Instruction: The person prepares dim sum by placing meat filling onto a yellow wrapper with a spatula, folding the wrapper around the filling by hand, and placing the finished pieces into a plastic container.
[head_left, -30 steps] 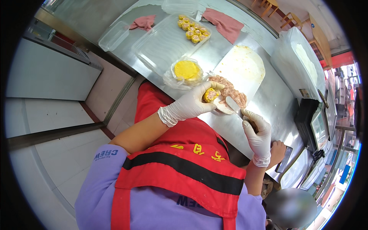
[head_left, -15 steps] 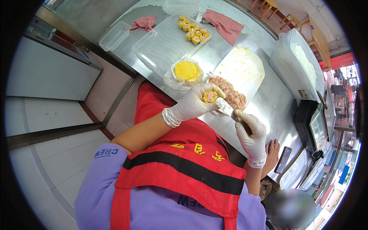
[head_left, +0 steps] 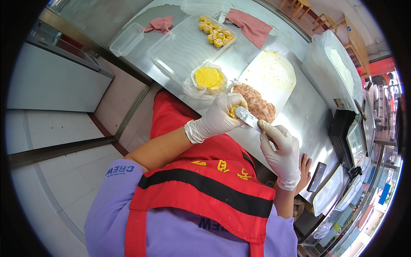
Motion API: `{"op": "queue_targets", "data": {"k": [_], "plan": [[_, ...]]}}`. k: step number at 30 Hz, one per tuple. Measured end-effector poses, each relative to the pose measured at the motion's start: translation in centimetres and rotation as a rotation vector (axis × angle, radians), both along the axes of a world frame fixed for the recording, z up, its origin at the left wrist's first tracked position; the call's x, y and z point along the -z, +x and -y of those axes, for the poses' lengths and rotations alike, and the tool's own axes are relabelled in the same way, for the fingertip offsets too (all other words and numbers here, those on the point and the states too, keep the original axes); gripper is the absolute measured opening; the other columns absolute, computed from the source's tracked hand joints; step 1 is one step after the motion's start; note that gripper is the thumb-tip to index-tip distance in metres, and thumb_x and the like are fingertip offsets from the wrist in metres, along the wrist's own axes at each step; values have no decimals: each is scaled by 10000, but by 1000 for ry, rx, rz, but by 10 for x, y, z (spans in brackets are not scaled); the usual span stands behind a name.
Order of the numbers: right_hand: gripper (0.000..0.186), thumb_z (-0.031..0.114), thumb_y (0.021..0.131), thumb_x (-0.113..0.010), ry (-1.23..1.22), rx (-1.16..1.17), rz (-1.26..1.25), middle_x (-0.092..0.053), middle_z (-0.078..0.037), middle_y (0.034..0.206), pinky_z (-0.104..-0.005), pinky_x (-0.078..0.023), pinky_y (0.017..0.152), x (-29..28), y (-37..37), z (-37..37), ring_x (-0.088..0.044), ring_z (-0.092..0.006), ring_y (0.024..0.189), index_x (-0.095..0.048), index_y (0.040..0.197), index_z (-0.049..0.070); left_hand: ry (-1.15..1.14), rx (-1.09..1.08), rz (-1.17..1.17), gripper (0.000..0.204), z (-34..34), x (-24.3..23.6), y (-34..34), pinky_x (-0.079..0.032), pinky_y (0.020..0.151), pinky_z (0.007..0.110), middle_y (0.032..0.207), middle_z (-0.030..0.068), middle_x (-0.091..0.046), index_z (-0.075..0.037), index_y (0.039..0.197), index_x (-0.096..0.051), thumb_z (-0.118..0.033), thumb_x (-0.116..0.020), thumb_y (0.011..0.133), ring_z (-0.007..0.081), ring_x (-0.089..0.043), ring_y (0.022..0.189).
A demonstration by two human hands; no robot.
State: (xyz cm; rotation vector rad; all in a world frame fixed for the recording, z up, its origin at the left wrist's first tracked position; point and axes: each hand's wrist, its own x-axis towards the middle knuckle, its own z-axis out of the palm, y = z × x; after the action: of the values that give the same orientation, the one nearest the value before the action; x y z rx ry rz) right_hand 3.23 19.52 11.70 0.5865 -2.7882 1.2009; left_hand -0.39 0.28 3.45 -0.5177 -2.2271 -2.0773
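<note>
My gloved left hand [head_left: 221,112] is closed around a yellow-skinned dumpling [head_left: 233,112], of which only the edge shows. In my gloved right hand [head_left: 280,150] is a small flat metal spatula [head_left: 248,118], its blade lying over the top of the dumpling. Just beyond both hands, a mound of minced meat [head_left: 256,103] rests on the near end of a white board [head_left: 274,73]. A stack of round yellow wrappers [head_left: 208,78] in a plastic bag lies beyond my left hand.
A clear plastic tray [head_left: 171,55] holds several finished dumplings [head_left: 217,34] at its far end. Pink cloths [head_left: 250,26] lie behind it. At the right stand a plastic-lined tub [head_left: 329,73] and a black device [head_left: 342,132]. Another person's hand [head_left: 305,171] rests on the table edge.
The spatula blade has moved left onto the dumpling's top. My left hand has turned, so the dumpling's meat face no longer shows. The person at the lower right has gone mostly out of view.
</note>
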Motion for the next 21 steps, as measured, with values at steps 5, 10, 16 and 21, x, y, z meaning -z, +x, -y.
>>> {"op": "queue_targets", "data": {"k": [5,10,16,21], "plan": [[286,-20,749,-654,69,18,45,-649,-99,754,-290,-500,590,-2,2,-20,-654,-220,647,-700,1016,70,58,-23,24,149,4,12,3,-475,650,300,762,82,-604,-30,850,-596,-41,-705,749,164,-578,692],[288,-17,733,-666,40,7,36,-652,-96,764,-286,-497,598,-8,1,-3,-652,-225,651,-704,1005,71,39,9,-42,210,2,9,0,-469,722,271,825,23,-582,-44,874,-597,-53,-752,734,108,-550,768],[322,-35,753,-656,-135,20,152,-597,-49,728,-228,-428,580,-5,3,-27,-545,-96,630,-688,1067,29,121,30,172,397,6,6,4,-458,759,225,901,-21,-551,-44,1113,-581,-15,-739,751,54,-509,860],[335,-61,764,-646,-170,64,89,-582,-38,742,-215,-406,578,-2,5,-20,-508,-82,631,-676,1088,19,150,133,193,420,1,-8,1,-451,827,238,930,-18,-566,-30,1191,-577,-38,-720,796,72,-517,899]]}}
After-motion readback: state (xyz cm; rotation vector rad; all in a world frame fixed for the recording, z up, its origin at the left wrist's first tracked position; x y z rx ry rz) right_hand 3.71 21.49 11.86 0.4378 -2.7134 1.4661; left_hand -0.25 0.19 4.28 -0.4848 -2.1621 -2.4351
